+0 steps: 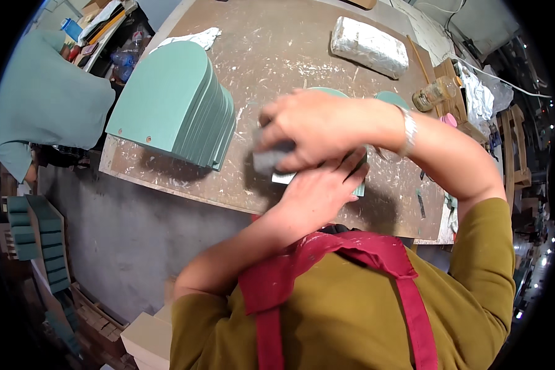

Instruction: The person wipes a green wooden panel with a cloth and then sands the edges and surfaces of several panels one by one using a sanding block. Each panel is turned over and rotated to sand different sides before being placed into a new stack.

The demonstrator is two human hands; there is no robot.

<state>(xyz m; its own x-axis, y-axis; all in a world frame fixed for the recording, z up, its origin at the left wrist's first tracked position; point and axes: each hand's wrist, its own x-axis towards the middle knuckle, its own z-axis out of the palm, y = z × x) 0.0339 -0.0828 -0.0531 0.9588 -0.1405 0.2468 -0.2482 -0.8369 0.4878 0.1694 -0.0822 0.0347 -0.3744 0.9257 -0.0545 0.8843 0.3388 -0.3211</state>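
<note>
My right hand (pixel 302 126) reaches in from the right, blurred by motion. Its fingers are curled round a grey block (pixel 267 163), which looks like a sanding sponge. Below it my left hand (pixel 320 188) lies palm down with fingers spread, pressed on a green painted piece (pixel 360 190) whose ridged edge shows beside the fingertips. Most of that piece is covered by my hands. A white strip shows under the grey block. Beyond my right wrist, the rounded top of a green panel (pixel 330 91) peeks out.
A tall stack of round-topped green panels (pixel 160 102) stands left on the paint-marked table (pixel 271 55). A white wrapped bundle (pixel 370 47) lies at the back. At right are a bottle (pixel 436 94) and another green piece (pixel 391 98). A person in a green shirt (pixel 49 92) bends at far left.
</note>
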